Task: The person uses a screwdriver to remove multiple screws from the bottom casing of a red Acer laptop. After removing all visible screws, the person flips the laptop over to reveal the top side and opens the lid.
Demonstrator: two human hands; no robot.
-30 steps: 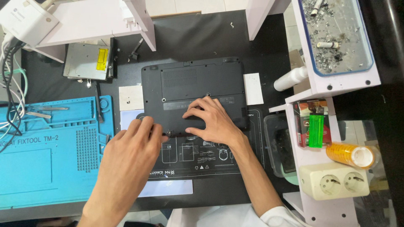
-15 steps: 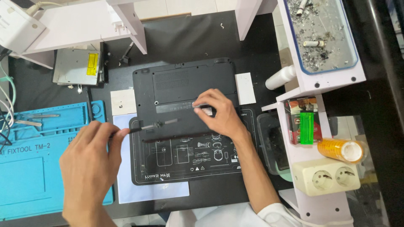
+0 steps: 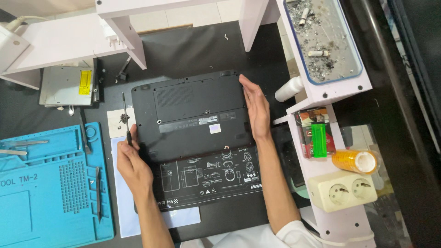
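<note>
A black laptop (image 3: pixel 193 112) lies upside down on a dark printed mat (image 3: pixel 211 177). My left hand (image 3: pixel 132 161) rests at the laptop's left edge and grips a thin black screwdriver (image 3: pixel 125 115) pointing away from me. My right hand (image 3: pixel 256 109) lies flat, fingers together, against the laptop's right edge. A small white pad (image 3: pixel 120 121) with tiny screws sits just left of the laptop.
A blue repair mat (image 3: pixel 46 183) with tools lies at the left. A silver optical drive (image 3: pixel 68 86) sits at the back left. White shelving (image 3: pixel 321 92) on the right carries a tray of debris (image 3: pixel 321 39), a green lighter (image 3: pixel 319 140), an orange tape roll (image 3: pixel 359 160) and a double socket (image 3: pixel 343 191).
My hands moved from the laptop's underside out to its left and right edges. The left hand has turned the screwdriver to point away. The laptop sits further back on the mat.
</note>
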